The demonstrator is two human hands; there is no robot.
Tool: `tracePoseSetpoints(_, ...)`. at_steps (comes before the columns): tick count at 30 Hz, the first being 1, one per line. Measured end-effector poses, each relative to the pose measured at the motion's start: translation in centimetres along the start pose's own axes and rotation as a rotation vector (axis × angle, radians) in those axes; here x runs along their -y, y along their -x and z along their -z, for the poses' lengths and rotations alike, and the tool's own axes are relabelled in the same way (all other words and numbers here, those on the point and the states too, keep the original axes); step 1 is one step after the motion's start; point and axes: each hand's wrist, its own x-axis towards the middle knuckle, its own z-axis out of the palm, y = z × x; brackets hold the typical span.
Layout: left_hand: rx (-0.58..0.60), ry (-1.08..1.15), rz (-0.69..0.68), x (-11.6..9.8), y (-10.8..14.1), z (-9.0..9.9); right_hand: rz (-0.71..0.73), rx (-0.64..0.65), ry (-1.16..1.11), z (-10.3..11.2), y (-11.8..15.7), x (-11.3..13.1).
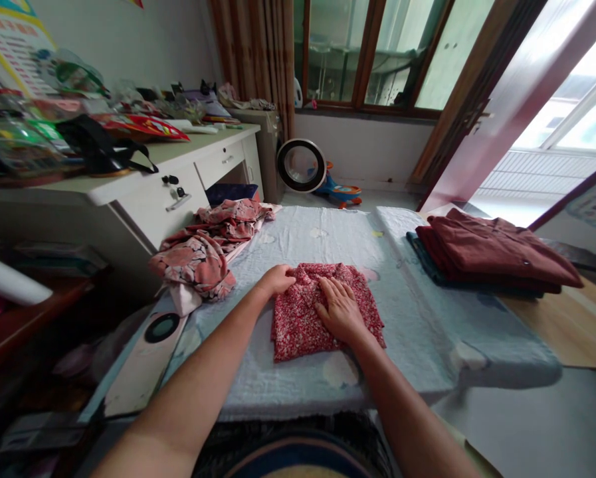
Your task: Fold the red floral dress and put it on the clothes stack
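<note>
A folded red-and-white patterned shirt [300, 325] lies on a pale blue cloth [402, 372] in front of me, with its collar part at the far side. My left hand [280, 279] is closed on the shirt's upper left edge, thumb and fingers together there. Spread flat on top of the shirt, my right hand [341, 311] presses the fabric just right of the middle and holds nothing.
Crumpled pink floral clothing [202, 255] lies at the left. A stack of folded garments [497, 255], dark red on top, sits at the right. A cluttered white desk [163, 192] stands beyond the left side; a washing machine with its round door [301, 166] open is behind.
</note>
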Motion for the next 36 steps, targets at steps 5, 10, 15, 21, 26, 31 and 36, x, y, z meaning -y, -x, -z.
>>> tracePoseSetpoints(5, -0.016, 0.057, 0.013, 0.4, -0.2, 0.3, 0.01, -0.001, 0.01, -0.1, -0.1, -0.1)
tracePoseSetpoints(10, -0.049, 0.025, -0.01, 0.8, -0.4, -0.6, 0.019, -0.013, 0.012, 0.0, 0.0, -0.1)
tracePoseSetpoints(15, -0.166, -0.045, 0.015, 0.9, 0.2, -1.6, 0.013, -0.017, 0.016, -0.1, 0.0, 0.0)
tracePoseSetpoints(21, -0.29, -0.114, 0.063, 0.8, 1.0, -2.2, 0.024, -0.002, 0.021, 0.0, 0.0, -0.1)
tracePoseSetpoints(26, -0.337, -0.179, 0.113, 0.7, 1.1, -2.2, 0.024, 0.017, 0.05, 0.0, 0.0, -0.1)
tracePoseSetpoints(31, -0.442, -0.33, 0.128, 1.4, 1.3, -1.5, 0.029, 0.012, 0.058, -0.2, -0.1, -0.1)
tracePoseSetpoints(36, -0.626, -0.323, -0.088, 1.0, 2.0, -0.9, 0.039, 0.0, 0.055, -0.4, -0.1, -0.3)
